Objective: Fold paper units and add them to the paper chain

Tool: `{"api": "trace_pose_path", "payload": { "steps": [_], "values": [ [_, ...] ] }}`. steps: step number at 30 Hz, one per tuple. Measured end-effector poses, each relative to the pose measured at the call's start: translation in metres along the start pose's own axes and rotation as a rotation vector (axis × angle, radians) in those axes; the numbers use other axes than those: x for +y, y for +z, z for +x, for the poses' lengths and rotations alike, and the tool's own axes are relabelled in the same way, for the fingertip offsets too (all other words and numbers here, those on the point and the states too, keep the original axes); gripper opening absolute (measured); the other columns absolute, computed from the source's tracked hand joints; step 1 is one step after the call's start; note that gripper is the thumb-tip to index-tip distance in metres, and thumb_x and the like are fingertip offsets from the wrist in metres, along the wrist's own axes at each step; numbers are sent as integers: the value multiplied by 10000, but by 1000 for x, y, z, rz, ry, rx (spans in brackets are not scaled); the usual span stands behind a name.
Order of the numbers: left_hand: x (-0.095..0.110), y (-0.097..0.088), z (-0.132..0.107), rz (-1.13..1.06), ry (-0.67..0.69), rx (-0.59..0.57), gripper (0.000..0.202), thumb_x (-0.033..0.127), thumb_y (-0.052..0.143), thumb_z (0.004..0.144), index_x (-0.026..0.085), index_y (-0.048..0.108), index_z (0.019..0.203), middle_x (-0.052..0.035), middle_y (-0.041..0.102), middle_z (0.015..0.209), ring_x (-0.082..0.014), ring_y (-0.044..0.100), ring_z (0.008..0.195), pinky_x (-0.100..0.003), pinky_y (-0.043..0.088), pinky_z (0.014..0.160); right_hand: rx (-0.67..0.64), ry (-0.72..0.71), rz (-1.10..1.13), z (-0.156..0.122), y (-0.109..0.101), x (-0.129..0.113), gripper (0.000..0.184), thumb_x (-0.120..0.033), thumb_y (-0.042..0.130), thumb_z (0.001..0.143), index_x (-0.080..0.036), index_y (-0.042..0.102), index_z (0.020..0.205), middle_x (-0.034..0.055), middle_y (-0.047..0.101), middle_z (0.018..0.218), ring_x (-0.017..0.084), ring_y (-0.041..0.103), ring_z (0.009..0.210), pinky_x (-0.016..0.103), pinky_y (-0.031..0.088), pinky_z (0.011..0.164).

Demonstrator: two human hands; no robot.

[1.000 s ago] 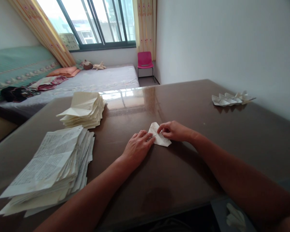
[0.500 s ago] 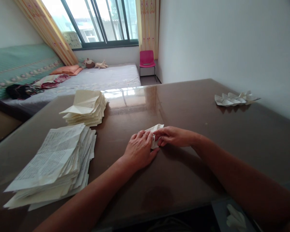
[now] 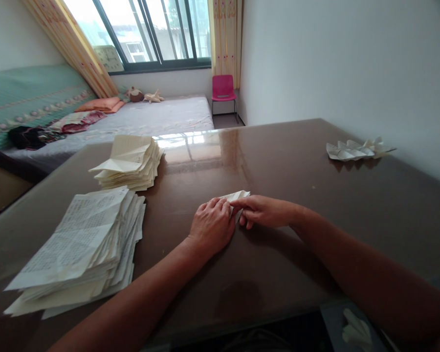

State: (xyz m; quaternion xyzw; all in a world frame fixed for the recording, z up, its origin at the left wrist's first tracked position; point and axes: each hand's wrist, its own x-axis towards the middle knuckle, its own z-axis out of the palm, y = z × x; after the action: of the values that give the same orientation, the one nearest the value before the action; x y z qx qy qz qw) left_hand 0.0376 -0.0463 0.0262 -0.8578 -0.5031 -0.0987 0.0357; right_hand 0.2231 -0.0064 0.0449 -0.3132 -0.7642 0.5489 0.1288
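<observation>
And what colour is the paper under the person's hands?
The paper is off-white, best seen in the head view, though it is partly covered.

No readable text, illegible rows on white sheets (image 3: 73,237); clock (image 3: 109,58) markings, blurred

Paper stacks (image 3: 75,234) block the left; tabletop (image 3: 278,156) ahead allows passage.

My hands: two, left hand (image 3: 212,225), right hand (image 3: 266,210). Under them, one folded paper (image 3: 242,194). Paper stacks: two, white stack (image 3: 73,244), cream stack (image 3: 134,151). Pleated paper cluster (image 3: 352,150): one, pieces too small to count. One table (image 3: 297,161), one chair (image 3: 223,88), one bed (image 3: 176,115), one clock (image 3: 109,58), two curtains (image 3: 225,39).
</observation>
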Motion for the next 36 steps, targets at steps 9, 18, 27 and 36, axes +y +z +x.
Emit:
{"api": "trace_pose_path", "payload": {
  "steps": [9, 18, 27, 36],
  "values": [
    [-37, 5, 3, 40, 266, -18, 342, 275, 448, 939, 272, 502, 1277, -38, 520, 1321, -222, 410, 1247, -360, 403, 989, 255, -170, -639, -5, -33, 9, 454, -309, 704, 729, -172, 599, 1149, 77, 630, 1010, 195, 584, 911, 310, 473, 807],
    [-43, 1, 3, 41, 258, -26, 309, 249, 394, 954, 243, 569, 1208, -58, 594, 1038, -186, 506, 946, -310, 462, 833, 302, -280, -837, 14, -10, 24, 320, -237, 630, 783, -208, 622, 1102, 71, 614, 1051, 209, 522, 1010, 357, 397, 914],
    [-33, -15, -10, -8, 57, -99, 260, 266, 398, 943, 227, 655, 955, -43, 629, 1001, -185, 544, 941, -286, 458, 741, 226, -322, -598, 14, -35, 43, 203, -311, 570, 886, -239, 734, 979, 47, 660, 919, 162, 556, 893, 276, 438, 825],
    [-43, -16, -8, -113, -148, -140, 317, 425, 359, 947, 263, 624, 880, -1, 616, 937, -168, 559, 891, -259, 403, 675, 308, -82, -547, 17, -35, 42, 266, -394, 547, 879, -191, 718, 898, 32, 687, 844, 148, 591, 782, 238, 410, 718]
  ]
}}
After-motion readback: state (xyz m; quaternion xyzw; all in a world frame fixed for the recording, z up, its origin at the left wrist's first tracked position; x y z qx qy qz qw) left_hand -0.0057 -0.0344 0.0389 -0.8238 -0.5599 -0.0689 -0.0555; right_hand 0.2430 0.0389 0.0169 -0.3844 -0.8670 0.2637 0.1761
